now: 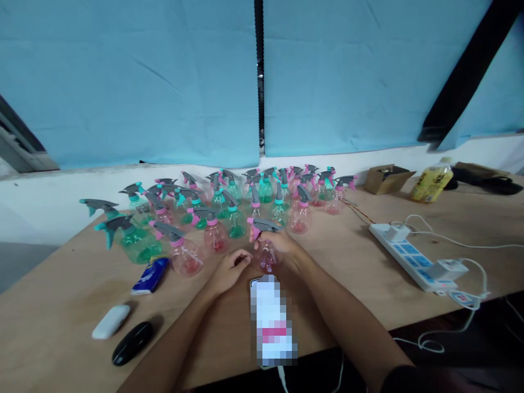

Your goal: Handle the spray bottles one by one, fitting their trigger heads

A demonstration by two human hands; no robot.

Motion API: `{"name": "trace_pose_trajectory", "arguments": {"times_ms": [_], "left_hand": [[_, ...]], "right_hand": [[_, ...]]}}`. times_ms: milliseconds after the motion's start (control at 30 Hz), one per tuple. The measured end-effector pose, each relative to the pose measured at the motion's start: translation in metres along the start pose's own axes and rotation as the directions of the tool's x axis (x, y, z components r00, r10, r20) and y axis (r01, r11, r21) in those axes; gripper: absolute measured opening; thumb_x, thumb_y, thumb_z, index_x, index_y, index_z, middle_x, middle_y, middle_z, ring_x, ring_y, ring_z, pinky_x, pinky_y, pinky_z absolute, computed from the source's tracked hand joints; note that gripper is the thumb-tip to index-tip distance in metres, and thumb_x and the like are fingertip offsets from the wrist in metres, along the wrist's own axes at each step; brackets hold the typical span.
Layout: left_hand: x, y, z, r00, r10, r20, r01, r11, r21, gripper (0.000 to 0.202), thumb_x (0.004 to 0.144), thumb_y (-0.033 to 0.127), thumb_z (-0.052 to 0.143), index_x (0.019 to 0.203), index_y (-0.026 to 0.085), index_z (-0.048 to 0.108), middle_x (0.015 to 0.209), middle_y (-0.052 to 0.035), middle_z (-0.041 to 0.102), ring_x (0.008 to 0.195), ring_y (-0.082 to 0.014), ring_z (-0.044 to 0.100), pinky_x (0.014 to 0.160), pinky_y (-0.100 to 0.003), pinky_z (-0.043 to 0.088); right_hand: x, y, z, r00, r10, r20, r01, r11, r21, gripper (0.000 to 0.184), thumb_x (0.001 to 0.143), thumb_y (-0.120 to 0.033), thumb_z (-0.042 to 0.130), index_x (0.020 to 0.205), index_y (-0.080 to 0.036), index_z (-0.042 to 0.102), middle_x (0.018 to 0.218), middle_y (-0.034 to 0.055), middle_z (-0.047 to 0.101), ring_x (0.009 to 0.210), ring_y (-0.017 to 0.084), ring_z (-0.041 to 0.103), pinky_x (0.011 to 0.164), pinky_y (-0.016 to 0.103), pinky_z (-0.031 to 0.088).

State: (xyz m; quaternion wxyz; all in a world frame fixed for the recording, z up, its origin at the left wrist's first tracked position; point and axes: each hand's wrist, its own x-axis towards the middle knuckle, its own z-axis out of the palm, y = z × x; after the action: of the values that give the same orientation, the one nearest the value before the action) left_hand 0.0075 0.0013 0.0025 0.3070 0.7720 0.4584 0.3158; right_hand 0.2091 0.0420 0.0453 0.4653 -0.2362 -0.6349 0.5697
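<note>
My right hand is closed around the neck of a clear pink spray bottle, just under its grey and pink trigger head. This bottle stands roughly upright in front of me. To its left, my left hand is by the tabletop, fingers loosely curled with a gap to the thumb and nothing visible between them. Close to that hand are another pink spray bottle and one tilted pink bottle. Below the held bottle lies a phone with a lit, blurred screen and a white cable.
Several green and pink spray bottles crowd the back of the wooden table. At left lie a blue packet, a white case and a black case. A power strip, cardboard box and yellow bottle are right.
</note>
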Motion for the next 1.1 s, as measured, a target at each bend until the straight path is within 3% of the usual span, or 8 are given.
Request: {"name": "trace_pose_trajectory", "arguments": {"times_ms": [133, 333, 567, 733, 867, 1100], "left_hand": [[-0.0001, -0.0013, 0.0005, 1.000, -0.009, -0.002, 0.009, 1.000, 0.004, 0.027, 0.094, 0.042, 0.049, 0.096, 0.022, 0.067, 0.095, -0.0017, 0.070, 0.091, -0.0192, 0.063, 0.083, -0.030, 0.046], [-0.0005, -0.0014, 0.0001, 1.000, -0.007, 0.005, 0.007, 1.000, 0.008, 0.028, 0.094, 0.043, 0.049, 0.096, 0.022, 0.067, 0.095, -0.0016, 0.070, 0.092, -0.0195, 0.063, 0.083, -0.030, 0.046], [-0.0009, 0.0027, -0.0006, 1.000, -0.012, 0.004, 0.012, 1.000, 0.012, 0.029, 0.094, 0.043, 0.049, 0.096, 0.022, 0.068, 0.098, -0.0020, 0.071, 0.093, -0.0200, 0.063, 0.084, -0.031, 0.046], [-0.0014, 0.0032, -0.0006, 1.000, -0.012, -0.003, 0.012, 1.000, 0.015, 0.028, 0.094, 0.043, 0.049, 0.097, 0.023, 0.068, 0.097, -0.0015, 0.071, 0.093, -0.0204, 0.063, 0.085, -0.031, 0.046], [-0.0009, 0.0033, -0.0006, 1.000, -0.011, -0.003, 0.011, 1.000, 0.017, 0.029, 0.094, 0.043, 0.049, 0.096, 0.022, 0.069, 0.095, -0.0017, 0.071, 0.092, -0.0201, 0.064, 0.084, -0.031, 0.046], [-0.0022, 0.0060, -0.0018, 1.000, -0.030, 0.001, 0.030, 0.999, 0.027, 0.030, 0.094, 0.044, 0.047, 0.097, 0.022, 0.067, 0.099, -0.0022, 0.071, 0.094, -0.0202, 0.063, 0.086, -0.032, 0.046]], "right_hand": [[-0.0010, -0.0024, 0.0013, 1.000, 0.005, -0.008, -0.005, 1.000, -0.007, 0.015, 0.067, -0.020, 0.054, 0.074, -0.017, 0.067, 0.063, -0.0001, 0.066, 0.058, 0.014, 0.062, 0.058, 0.025, 0.048], [-0.0015, 0.0004, -0.0021, 0.998, 0.058, 0.034, -0.057, 0.998, -0.037, 0.023, 0.069, -0.022, 0.054, 0.085, -0.018, 0.070, 0.068, 0.0007, 0.069, 0.061, 0.014, 0.063, 0.059, 0.025, 0.049], [-0.0027, -0.0038, 0.0010, 0.999, 0.038, 0.007, -0.039, 0.999, 0.024, 0.020, 0.065, -0.020, 0.053, 0.076, -0.017, 0.070, 0.065, 0.0009, 0.066, 0.060, 0.015, 0.062, 0.058, 0.025, 0.048], [-0.0006, -0.0031, -0.0025, 0.995, 0.056, 0.079, -0.055, 0.998, -0.008, 0.025, 0.066, -0.021, 0.054, 0.083, -0.018, 0.071, 0.065, 0.0008, 0.067, 0.061, 0.016, 0.063, 0.061, 0.027, 0.050], [-0.0004, 0.0031, -0.0043, 0.994, 0.097, 0.043, -0.096, 0.995, -0.021, 0.026, 0.066, -0.022, 0.054, 0.086, -0.019, 0.071, 0.066, 0.0011, 0.068, 0.059, 0.016, 0.062, 0.059, 0.026, 0.049], [-0.0024, -0.0045, 0.0011, 0.999, 0.018, 0.046, -0.020, 0.999, 0.038, 0.021, 0.064, -0.020, 0.053, 0.075, -0.017, 0.070, 0.067, 0.0014, 0.066, 0.061, 0.015, 0.062, 0.059, 0.025, 0.048]]}}
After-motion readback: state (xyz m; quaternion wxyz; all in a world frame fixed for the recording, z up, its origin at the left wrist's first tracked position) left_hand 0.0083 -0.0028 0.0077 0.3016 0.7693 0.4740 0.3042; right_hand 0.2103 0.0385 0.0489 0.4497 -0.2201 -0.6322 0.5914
